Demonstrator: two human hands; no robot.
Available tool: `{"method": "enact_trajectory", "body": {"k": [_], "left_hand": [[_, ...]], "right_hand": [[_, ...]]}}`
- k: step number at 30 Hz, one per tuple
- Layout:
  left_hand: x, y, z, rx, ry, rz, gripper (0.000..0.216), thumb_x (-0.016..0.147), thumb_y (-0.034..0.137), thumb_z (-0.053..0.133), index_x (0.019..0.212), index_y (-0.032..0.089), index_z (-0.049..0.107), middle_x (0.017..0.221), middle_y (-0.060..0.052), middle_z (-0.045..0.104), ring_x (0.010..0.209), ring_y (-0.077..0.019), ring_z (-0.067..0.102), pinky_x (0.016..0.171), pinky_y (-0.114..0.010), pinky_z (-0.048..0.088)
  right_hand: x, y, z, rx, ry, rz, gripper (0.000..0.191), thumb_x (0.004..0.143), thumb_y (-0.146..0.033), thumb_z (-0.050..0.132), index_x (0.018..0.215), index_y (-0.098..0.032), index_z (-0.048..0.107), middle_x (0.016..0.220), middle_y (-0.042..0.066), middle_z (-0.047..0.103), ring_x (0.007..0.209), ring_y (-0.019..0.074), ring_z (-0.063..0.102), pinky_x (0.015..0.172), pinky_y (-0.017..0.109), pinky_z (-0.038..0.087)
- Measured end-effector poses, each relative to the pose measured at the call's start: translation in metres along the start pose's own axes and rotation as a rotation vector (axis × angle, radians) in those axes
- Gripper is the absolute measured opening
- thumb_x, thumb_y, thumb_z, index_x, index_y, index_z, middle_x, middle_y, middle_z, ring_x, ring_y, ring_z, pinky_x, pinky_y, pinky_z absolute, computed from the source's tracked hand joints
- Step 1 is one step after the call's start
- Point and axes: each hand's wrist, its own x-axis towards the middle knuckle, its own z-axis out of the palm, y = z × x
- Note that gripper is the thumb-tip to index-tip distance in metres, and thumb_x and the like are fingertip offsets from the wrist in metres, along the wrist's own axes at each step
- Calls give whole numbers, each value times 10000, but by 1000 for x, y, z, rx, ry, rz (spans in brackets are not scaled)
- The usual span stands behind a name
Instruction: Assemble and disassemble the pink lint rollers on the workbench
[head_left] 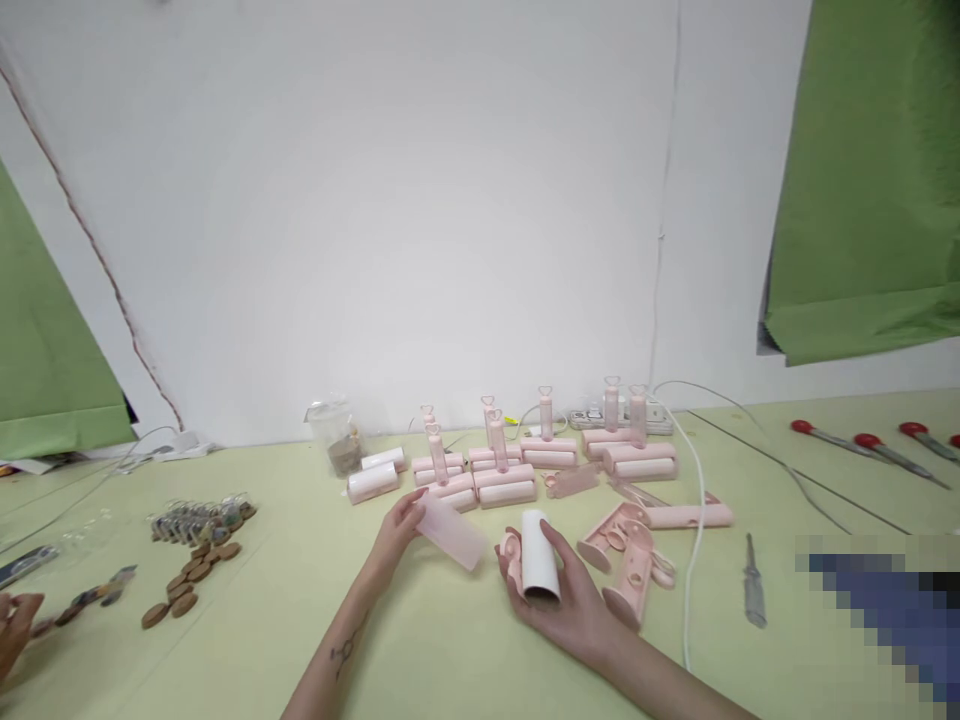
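My left hand (396, 535) pinches one end of a translucent pink cover (452, 533), holding it just above the pale green table (315, 620). My right hand (564, 597) is wrapped round a white paper roll (540, 556) that sits on a pink roller handle (511, 560). Both hands are close together in front of me. Behind them stand several assembled pink lint rollers (504, 470) in a row. Loose pink handle parts (628, 560) lie just right of my right hand.
A white cable (697, 520) runs down the table on the right, beside a screwdriver (753, 585). Red-handled tools (862, 445) lie far right. Brown discs (184, 585) and small keyrings (196, 520) sit on the left, where another person's hand (16, 625) shows. A clear cup (336, 435) stands by the wall.
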Motion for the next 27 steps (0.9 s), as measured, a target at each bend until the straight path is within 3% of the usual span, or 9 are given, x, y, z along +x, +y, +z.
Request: {"method": "enact_trajectory", "body": {"k": [4, 8, 10, 11, 14, 16, 21, 24, 27], "left_hand": [[-26, -18, -27, 109, 39, -14, 643, 553, 486, 647, 1081, 157, 482, 1110, -118, 533, 1030, -267, 494, 888, -384, 375], [-38, -6, -4, 357, 216, 172, 598, 635, 402, 614, 1162, 198, 420, 1263, -105, 414, 1207, -266, 309, 1003, -440, 223], [-36, 8, 26, 289, 80, 229, 440, 714, 404, 547, 1104, 213, 477, 1187, -86, 495, 1137, -239, 407, 987, -420, 265], [-34, 15, 42, 208, -67, 205, 410, 721, 415, 543, 1069, 200, 508, 1130, -90, 542, 1073, -235, 471, 952, -401, 320], [-26, 28, 80, -90, -343, 27, 509, 697, 455, 576, 1097, 148, 505, 878, -90, 649, 810, -222, 599, 758, -369, 453], [-21, 29, 90, -245, -351, -25, 510, 681, 457, 600, 1064, 125, 546, 830, -85, 660, 769, -209, 605, 739, -346, 458], [-19, 21, 76, -394, -48, 3, 474, 647, 452, 639, 1005, 144, 612, 1012, -84, 629, 938, -217, 561, 881, -333, 400], [-28, 22, 75, -290, -102, -2, 469, 689, 513, 562, 971, 146, 636, 976, -69, 638, 916, -224, 563, 860, -334, 413], [-39, 25, 83, -224, -224, -5, 544, 742, 569, 443, 1093, 174, 568, 998, -63, 621, 878, -210, 561, 786, -324, 451]], "right_hand": [[-3, 1, 3, -11, -63, 16, 281, 729, -376, 593, 963, -230, 539, 832, -18, 603, 779, 95, 583, 685, 224, 448], [-5, 5, 6, -57, -143, 38, 297, 728, -399, 587, 970, -238, 530, 859, -21, 591, 816, 91, 573, 712, 235, 442], [-6, 7, 7, -71, -143, 30, 298, 734, -399, 579, 975, -232, 528, 854, -15, 590, 818, 95, 570, 712, 239, 444], [-7, 7, 8, -82, -134, 11, 288, 734, -393, 580, 966, -229, 530, 835, -16, 592, 798, 95, 571, 702, 237, 448], [-12, 7, 16, -160, -51, -114, 239, 723, -388, 589, 898, -231, 547, 733, -28, 596, 712, 108, 574, 661, 243, 465], [-16, 6, 23, -202, 5, -201, 260, 705, -397, 601, 910, -248, 544, 723, -27, 601, 708, 126, 576, 652, 254, 470], [-19, 10, 24, -403, 13, -182, 369, 742, -431, 559, 1031, -208, 511, 731, 22, 610, 619, 116, 566, 544, 216, 442], [-13, 17, 10, -623, 8, -68, 375, 766, -490, 497, 956, -169, 539, 635, 14, 582, 484, 92, 510, 431, 185, 383], [-10, 22, 1, -727, 38, -18, 389, 770, -526, 464, 844, -154, 552, 613, 13, 571, 466, 83, 491, 431, 184, 382]]}}
